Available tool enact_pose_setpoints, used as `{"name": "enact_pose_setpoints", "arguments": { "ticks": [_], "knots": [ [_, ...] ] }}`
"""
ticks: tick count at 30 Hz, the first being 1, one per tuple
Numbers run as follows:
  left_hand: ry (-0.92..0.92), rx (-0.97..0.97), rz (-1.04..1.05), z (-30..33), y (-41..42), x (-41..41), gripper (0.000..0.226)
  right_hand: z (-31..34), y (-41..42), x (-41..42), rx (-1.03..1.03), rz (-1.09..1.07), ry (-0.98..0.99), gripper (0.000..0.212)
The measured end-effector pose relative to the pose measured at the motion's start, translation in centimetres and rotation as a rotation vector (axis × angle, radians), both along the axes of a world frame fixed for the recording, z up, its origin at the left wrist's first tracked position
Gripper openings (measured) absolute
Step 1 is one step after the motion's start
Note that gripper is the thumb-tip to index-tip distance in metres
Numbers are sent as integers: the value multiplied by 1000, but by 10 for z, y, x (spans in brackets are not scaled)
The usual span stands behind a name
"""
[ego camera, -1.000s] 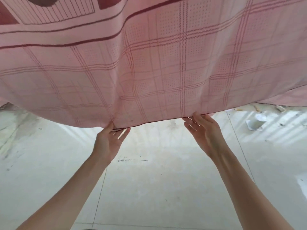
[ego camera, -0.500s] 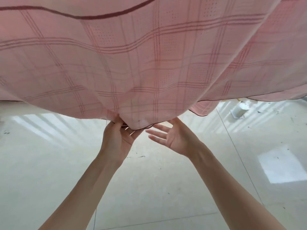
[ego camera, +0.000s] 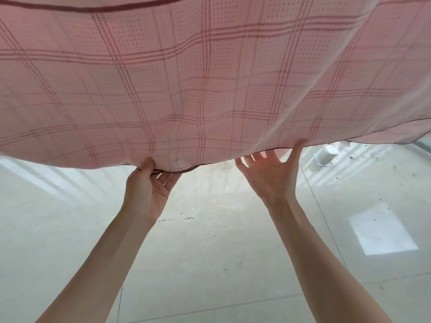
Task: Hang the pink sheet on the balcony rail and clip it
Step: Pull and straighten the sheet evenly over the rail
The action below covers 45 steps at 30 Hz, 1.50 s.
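- Pink sheet (ego camera: 210, 78) fills the whole upper part of the view, a checked weave with dotted squares and one dark maroon stripe running along its top, hanging down over both raised arms.
- Left hand (ego camera: 148, 187) is up at the sheet's lower hem, thumb on the near face of the cloth and fingers (ego camera: 169, 180) tucked behind it, so the dark-stitched edge is pinched between them.
- Just right of that pinch the hem sags in a shallow curve, and a small bunch of cloth gathers directly above the thumb.
- Right hand (ego camera: 271, 176) is spread wide, palm toward us, fingers straight and fanned; nothing is clasped in it.
- Its thumb tip and the fingertips reach the hem and go up under it, touching the cloth; the fingertips themselves are hidden behind the fabric.
- Between the two hands the hem hangs free, with pale tiled floor (ego camera: 210, 252) showing through the gap.
- Beyond the right hand the sheet's edge sweeps on to the right, thin dark border visible.
- Past that edge, on the floor, sits a small white object (ego camera: 325, 156) on a flat plate; too blurred to say what it is.
- A bright patch of sunlight (ego camera: 382, 231) lies on the tiles below and right of the open hand.
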<state>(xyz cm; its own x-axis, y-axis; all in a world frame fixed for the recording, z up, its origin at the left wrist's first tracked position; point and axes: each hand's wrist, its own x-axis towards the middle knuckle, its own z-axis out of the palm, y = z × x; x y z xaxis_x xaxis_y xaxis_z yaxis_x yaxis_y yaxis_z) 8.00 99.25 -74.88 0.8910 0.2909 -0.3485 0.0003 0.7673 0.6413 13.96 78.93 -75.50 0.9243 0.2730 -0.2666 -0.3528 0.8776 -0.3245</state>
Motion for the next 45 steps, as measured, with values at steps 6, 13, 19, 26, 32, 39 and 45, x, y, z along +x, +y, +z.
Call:
{"name": "enact_pose_setpoints", "arguments": {
  "ticks": [6, 13, 19, 26, 32, 39, 45],
  "knots": [
    [20, 68, -2, 6, 0, -7, 24, 8, 15, 19, -249, 108, -8, 62],
    [51, 116, -38, 7, -4, -12, 24, -2, 31, 25, -345, 429, -51, 72],
    [54, 62, -37, 7, -6, -9, 23, -8, 30, 16, -214, 329, -20, 80],
    [61, 37, -43, 8, -9, 1, 22, 12, 29, 27, -233, -81, -100, 29],
    [102, 131, 14, -6, -3, 2, 16, 7, -6, 22, -244, -263, -48, 19],
    [101, 189, 27, -14, -3, 8, 14, -14, -35, 19, -237, -320, -54, 15],
    [118, 287, 35, -20, -1, 16, 19, -31, -30, 29, -62, -365, 22, 29]
  ]
}}
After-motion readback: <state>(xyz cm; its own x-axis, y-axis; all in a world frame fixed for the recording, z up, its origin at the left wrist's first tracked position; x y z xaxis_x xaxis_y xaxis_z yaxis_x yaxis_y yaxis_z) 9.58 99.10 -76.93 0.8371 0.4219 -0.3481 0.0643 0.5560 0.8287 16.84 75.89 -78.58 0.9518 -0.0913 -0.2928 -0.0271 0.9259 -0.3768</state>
